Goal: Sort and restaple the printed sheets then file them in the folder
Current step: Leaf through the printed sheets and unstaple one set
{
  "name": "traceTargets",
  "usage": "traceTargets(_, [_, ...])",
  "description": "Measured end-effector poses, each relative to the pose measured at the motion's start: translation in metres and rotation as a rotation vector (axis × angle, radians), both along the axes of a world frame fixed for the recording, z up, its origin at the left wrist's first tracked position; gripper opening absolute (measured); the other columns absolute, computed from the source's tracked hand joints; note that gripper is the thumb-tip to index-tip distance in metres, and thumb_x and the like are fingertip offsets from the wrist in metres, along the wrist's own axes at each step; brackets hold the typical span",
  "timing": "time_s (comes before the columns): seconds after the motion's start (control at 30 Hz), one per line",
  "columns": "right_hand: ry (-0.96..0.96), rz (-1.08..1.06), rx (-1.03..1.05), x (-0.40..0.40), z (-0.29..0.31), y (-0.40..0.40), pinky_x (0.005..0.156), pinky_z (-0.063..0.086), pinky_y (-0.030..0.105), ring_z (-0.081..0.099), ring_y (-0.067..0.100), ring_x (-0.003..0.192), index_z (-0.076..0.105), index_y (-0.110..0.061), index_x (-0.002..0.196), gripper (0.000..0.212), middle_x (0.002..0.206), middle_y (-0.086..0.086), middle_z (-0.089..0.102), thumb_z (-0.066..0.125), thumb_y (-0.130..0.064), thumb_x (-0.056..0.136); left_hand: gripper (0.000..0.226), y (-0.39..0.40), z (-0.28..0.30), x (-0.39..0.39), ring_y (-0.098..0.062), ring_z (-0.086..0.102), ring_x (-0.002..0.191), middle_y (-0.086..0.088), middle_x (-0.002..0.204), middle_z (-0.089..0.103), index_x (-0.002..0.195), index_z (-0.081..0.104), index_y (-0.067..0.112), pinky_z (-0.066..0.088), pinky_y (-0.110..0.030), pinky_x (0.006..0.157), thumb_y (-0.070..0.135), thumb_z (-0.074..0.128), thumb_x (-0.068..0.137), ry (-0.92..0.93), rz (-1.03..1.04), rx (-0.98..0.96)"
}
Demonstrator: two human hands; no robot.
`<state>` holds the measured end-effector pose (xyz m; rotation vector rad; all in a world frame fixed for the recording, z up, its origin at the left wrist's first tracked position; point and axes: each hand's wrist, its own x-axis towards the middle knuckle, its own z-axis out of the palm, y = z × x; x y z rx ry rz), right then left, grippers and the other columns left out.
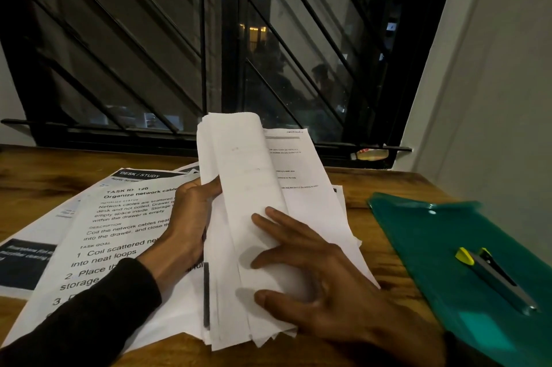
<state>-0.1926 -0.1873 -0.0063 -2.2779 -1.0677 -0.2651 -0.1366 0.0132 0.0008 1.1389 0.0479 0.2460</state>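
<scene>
A thick stack of printed sheets (254, 181) stands tilted over the middle of the wooden table, its upper pages curled back to the left. My left hand (185, 217) grips the stack's left edge, thumb on the front. On the turned pages lies my right hand (322, 274), fingers spread and lightly bent, pressing against the paper. Beneath and to the left lie loose printed sheets (119, 232) with large black text. A green plastic folder (442, 235) lies flat at the right, and a grey stapler with yellow ends (495, 280) rests on it.
A dark barred window (227, 47) runs along the far edge of the table (382, 250). A white wall (493, 97) closes the right side. A small bottle (370, 154) lies on the window sill at the right.
</scene>
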Motion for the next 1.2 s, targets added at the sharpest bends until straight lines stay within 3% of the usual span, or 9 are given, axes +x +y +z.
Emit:
traceTargets(0.17, [-0.016,-0.083,0.166,0.002,0.001,-0.001,0.108,0.027,0.016,0.021,-0.014,0.137,0.063,-0.039,0.116,0.035,0.145,-0.037,0.032,0.063,-0.051,0.084,0.041,-0.001,0.002,-0.003,-0.034,0.071,0.097,-0.013,0.104,0.075,0.111,0.071,0.014,0.059,-0.044,0.083,0.046,0.055,0.091,0.01,-0.09,-0.073])
traceTargets(0.27, [-0.005,-0.277,0.508,0.012,0.003,-0.009,0.087,0.05,0.014,0.052,-0.006,0.118,0.066,-0.036,0.098,0.022,0.126,-0.024,0.059,0.055,-0.053,0.088,0.058,0.004,0.0,0.001,-0.03,0.072,0.091,-0.013,0.101,0.075,0.101,0.076,0.01,0.06,-0.039,0.076,0.06,0.046,0.092,0.037,-0.134,-0.119])
traceTargets(0.37, [0.144,-0.482,0.855,0.022,0.014,-0.027,0.069,0.059,0.033,0.07,0.017,0.083,0.067,-0.017,0.093,0.032,0.089,-0.001,0.073,0.05,-0.044,0.093,0.027,0.004,-0.004,0.009,-0.021,0.064,0.116,-0.001,0.123,0.069,0.102,0.078,0.015,0.049,-0.033,0.099,0.03,0.057,0.095,-0.022,-0.061,0.078])
traceTargets(0.43, [0.266,-0.592,0.977,0.03,0.021,-0.041,0.075,0.055,0.029,0.07,0.014,0.083,0.069,-0.016,0.092,0.039,0.085,-0.002,0.074,0.048,-0.048,0.092,0.028,0.001,-0.006,0.009,-0.004,0.067,0.101,0.001,0.119,0.07,0.1,0.076,0.02,0.048,-0.011,0.081,0.001,0.057,0.094,-0.078,0.018,0.227])
traceTargets(0.57, [0.363,-0.722,0.763,0.044,0.021,-0.056,0.091,0.044,0.033,0.06,0.005,0.091,0.064,-0.033,0.095,0.04,0.097,-0.011,0.067,0.045,-0.067,0.083,0.034,-0.005,0.003,0.0,0.004,0.065,0.105,0.009,0.114,0.072,0.102,0.074,0.022,0.046,-0.005,0.078,-0.005,0.055,0.095,-0.249,0.006,0.339])
traceTargets(0.63, [0.457,-0.656,0.647,0.046,0.018,-0.053,0.084,0.047,0.028,0.061,0.006,0.093,0.056,-0.032,0.12,0.053,0.116,-0.011,0.061,0.054,-0.066,0.08,0.03,-0.008,0.014,-0.005,0.003,0.062,0.112,0.014,0.113,0.073,0.106,0.073,0.02,0.046,-0.007,0.088,-0.002,0.057,0.095,-0.356,0.015,0.385])
traceTargets(0.8, [0.488,-0.424,0.835,0.041,0.042,-0.045,0.078,0.06,0.036,0.073,0.017,0.087,0.06,-0.016,0.121,0.04,0.103,0.002,0.074,0.066,-0.032,0.086,0.025,-0.025,0.049,-0.022,-0.001,0.063,0.113,0.016,0.107,0.074,0.106,0.072,0.018,0.045,-0.018,0.1,0.0,0.058,0.095,-0.624,0.177,0.492])
traceTargets(0.97, [0.328,-0.286,0.979,0.042,0.06,-0.055,0.077,0.058,0.037,0.072,0.023,0.094,0.062,-0.021,0.112,0.029,0.106,0.003,0.073,0.066,-0.029,0.085,0.02,-0.033,0.07,-0.029,-0.01,0.066,0.108,0.009,0.108,0.07,0.111,0.069,0.014,0.051,-0.026,0.095,0.004,0.061,0.095,-0.895,0.396,0.583])
traceTargets(1.2, [0.32,-0.404,0.768,0.035,0.026,-0.064,0.065,0.052,0.012,0.068,-0.001,0.085,0.06,-0.017,0.118,0.024,0.1,-0.012,0.069,0.054,-0.015,0.095,0.027,-0.023,0.034,-0.025,-0.003,0.06,0.117,0.009,0.121,0.066,0.106,0.074,0.021,0.051,-0.027,0.099,0.001,0.069,0.089,-0.71,0.301,0.776])
